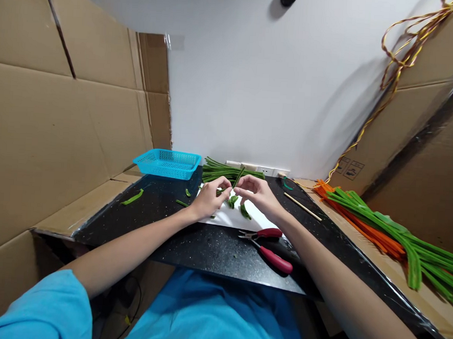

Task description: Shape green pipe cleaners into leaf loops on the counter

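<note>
A dark green pipe cleaner [239, 176] is pinched between my two hands above a white sheet [229, 221]. My left hand [210, 197] is closed at its lower end, thumb against forefinger. Close beside it, my right hand [262, 194] is closed on the same stem, which sticks up between the fingertips; the exact grip is too small to make out. Beneath the hands, short curled green pieces [244, 211] lie on the sheet. A bundle of long green stems [219, 170] lies just behind.
Red-handled pliers [277, 259] lie open near the front edge. A blue basket [167, 172] stands back left. A wooden stick [303, 206] lies to the right, before orange stems [379, 237] and bright green strips [406, 234]. Cardboard walls [60, 128] flank the black table [191, 244].
</note>
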{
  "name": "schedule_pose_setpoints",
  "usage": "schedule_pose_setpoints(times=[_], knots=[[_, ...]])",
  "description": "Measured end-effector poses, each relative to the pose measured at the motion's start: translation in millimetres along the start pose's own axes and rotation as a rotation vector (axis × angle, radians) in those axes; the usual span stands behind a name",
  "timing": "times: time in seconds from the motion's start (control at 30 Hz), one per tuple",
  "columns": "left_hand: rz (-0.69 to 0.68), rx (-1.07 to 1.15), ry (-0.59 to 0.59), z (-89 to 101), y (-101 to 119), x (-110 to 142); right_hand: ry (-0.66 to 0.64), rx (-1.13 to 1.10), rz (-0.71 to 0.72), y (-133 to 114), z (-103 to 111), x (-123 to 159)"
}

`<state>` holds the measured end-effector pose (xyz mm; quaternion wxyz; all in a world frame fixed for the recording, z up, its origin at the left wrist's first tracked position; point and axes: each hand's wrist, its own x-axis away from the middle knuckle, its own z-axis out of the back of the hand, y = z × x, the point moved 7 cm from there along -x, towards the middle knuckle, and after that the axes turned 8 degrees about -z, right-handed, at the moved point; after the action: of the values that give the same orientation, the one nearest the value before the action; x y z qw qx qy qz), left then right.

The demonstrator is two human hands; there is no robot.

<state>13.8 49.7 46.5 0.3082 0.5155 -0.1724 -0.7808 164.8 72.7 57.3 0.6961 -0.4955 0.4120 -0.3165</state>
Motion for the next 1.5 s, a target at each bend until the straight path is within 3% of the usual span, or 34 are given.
schedule_pose_setpoints(times=[0.13,0.27,0.5,0.87,1.07,1.23,1.37,1.5], knots=[[-0.117,-0.116,-0.029,1.6,7,0,-0.095,-0.095,-0.080,3,-8,2],[-0.134,-0.144,-0.054,1.3,7,0,-0.135,-0.063,-0.069,1,-6,4],[0.099,0.352,-0.130,-10.7,3,-1,-0.092,-0.008,-0.066,3,9,2],[0.387,0.724,-0.229,-23.1,-4,4,-0.087,0.061,0.103,-12,8,4],[0.496,0.864,-0.209,-27.2,-12,6,-0.032,0.305,0.297,-19,10,6],[0.459,0.796,-0.135,-20.1,-17,3,0.057,0.491,0.367,-31,10,12],[0.371,0.673,-0.094,-15.1,-18,1,0.060,0.547,0.343,-33,10,11],[0.231,0.507,-0.040,-7.3,-16,-2,0.247,0.492,0.327,-26,21,8]])
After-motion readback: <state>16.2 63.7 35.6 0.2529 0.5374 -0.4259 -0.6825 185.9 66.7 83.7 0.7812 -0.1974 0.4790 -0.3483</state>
